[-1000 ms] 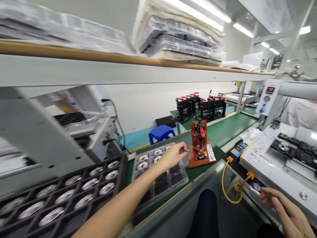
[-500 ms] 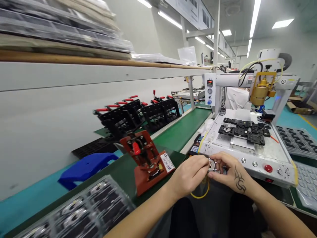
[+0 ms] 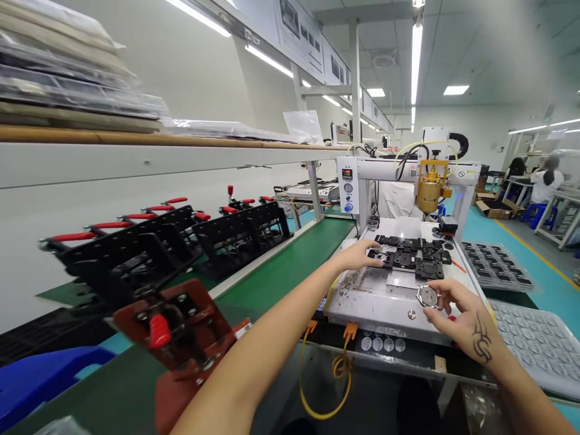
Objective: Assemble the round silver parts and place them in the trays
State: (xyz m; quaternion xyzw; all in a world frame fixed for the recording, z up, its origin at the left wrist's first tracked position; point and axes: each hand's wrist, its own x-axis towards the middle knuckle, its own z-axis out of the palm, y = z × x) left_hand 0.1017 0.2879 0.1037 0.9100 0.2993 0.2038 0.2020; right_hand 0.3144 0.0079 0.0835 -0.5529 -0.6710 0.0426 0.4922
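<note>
My right hand point(image 3: 457, 311) pinches a round silver watch case point(image 3: 427, 296) by its edge, holding it above the front of a white benchtop machine point(image 3: 362, 299). Farther off, my left hand point(image 3: 357, 255) reaches to the left end of the black fixture point(image 3: 405, 258) on the machine's bed. Its thumb and fingertips close around another round metal watch case point(image 3: 382, 258) that sits in the fixture. The fingertips partly cover that case. Above the fixture hangs a brass-coloured dispensing head point(image 3: 429, 192).
A red-brown toggle clamp jig point(image 3: 181, 338) stands at the near left. Black clamp racks with red handles point(image 3: 136, 241) line the green belt point(image 3: 290, 257). Right of the machine lie a tray of black parts point(image 3: 493, 266) and a clear tray point(image 3: 534, 338). A yellow cable point(image 3: 326, 417) hangs in front.
My hands were together over the bench front with a watch case between them. They have parted: the left has moved forward to the fixture, the right holds a case. The view has turned right.
</note>
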